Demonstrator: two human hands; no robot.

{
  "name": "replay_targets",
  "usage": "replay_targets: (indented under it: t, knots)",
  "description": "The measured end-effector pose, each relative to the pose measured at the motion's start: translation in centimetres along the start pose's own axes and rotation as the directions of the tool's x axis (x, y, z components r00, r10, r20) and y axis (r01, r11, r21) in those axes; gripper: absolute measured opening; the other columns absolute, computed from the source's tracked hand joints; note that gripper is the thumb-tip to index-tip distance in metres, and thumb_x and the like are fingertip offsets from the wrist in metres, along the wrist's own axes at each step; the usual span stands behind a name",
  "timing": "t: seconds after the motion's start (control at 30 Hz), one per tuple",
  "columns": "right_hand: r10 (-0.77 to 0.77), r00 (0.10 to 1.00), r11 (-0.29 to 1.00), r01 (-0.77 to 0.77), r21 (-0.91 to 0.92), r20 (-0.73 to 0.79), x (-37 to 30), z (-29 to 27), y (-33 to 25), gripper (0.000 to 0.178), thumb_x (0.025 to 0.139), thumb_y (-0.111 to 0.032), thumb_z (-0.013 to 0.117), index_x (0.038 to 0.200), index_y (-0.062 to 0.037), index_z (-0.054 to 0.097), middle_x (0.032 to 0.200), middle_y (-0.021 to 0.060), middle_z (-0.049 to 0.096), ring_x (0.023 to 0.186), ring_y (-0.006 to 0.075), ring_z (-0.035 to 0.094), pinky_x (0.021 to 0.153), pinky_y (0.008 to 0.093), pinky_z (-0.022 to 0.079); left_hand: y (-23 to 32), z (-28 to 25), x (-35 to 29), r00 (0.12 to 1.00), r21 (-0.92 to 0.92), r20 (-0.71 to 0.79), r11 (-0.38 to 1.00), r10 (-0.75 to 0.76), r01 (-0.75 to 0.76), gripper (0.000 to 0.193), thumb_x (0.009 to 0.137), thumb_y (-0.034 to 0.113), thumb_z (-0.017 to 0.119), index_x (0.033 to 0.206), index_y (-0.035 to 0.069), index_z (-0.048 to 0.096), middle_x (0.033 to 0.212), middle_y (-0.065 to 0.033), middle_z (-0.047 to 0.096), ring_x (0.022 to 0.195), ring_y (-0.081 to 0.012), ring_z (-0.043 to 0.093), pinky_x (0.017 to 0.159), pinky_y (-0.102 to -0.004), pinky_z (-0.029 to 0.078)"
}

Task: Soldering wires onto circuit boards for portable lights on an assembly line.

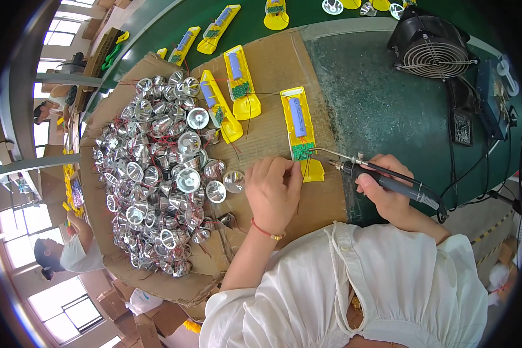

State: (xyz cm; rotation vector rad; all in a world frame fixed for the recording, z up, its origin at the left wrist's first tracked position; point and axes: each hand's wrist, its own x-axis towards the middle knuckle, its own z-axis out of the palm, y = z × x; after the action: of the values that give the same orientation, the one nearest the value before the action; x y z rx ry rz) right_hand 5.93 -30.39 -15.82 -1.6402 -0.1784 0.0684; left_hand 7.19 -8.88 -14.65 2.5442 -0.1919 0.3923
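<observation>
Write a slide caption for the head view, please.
Right hand holds a soldering iron at a green board in a yellow shell, left hand close by, reflectors piled left.

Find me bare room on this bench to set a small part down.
Likely best: the speckled green tabletop, between the cardboard, the black fan and the soldering iron. A smaller patch of cardboard lies above the left hand, between two yellow housings. Crowded: the left side, heaped with silver reflectors.

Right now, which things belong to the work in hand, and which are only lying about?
In the work: left hand, right hand, soldering iron, circuit board, battery, housing.

Seemingly just lying about now: reflectors, other housings, fan.
</observation>
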Motion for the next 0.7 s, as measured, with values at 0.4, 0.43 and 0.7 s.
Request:
replay_targets:
  t: [0.4,0.43,0.7]
  knots:
    - [0.06,0.998,0.996,-0.059,0.062,-0.008,0.6,1.0,0.3,0.013,0.08,-0.006,0.061,0.087,0.0025,0.053,0.073,0.0104,0.06,0.059,0.0115,0.059,0.052,0.0231,0.048,-0.3,0.7,-0.2,0.999,0.038,-0.018,0.998,0.04,-0.039,0.013,0.067,0.006,0.065,0.066,0.008,0.052,0.064,-0.0056,0.05,0.062,-0.0245,0.051,0.061,-0.0364,0.038]
    - [0.062,0.998,0.996,-0.061,0.061,-0.006,0.6,1.0,0.3,0.013,0.08,-0.006,0.061,0.087,0.0025,0.053,0.073,0.0104,0.06,0.059,0.0115,0.059,0.052,0.0231,0.048,-0.4,0.7,-0.2,0.999,0.036,-0.025,0.998,0.046,-0.045,0.013,0.067,0.005,0.065,0.066,0.008,0.052,0.064,-0.0056,0.05,0.061,-0.0244,0.051,0.061,-0.0365,0.038]
    - [-0.009,0.999,0.999,0.01,-0.052,0.033,0.7,1.0,-0.3,0.015,0.082,-0.008,0.06,0.087,0.0025,0.052,0.073,0.0105,0.06,0.059,0.0118,0.059,0.053,0.0236,0.049,-0.3,0.6,0.2,0.993,0.058,-0.074,0.995,0.09,-0.086,0.013,0.066,0.002,0.064,0.063,0.007,0.052,0.061,-0.0046,0.052,0.057,-0.0233,0.052,0.058,-0.0346,0.039]
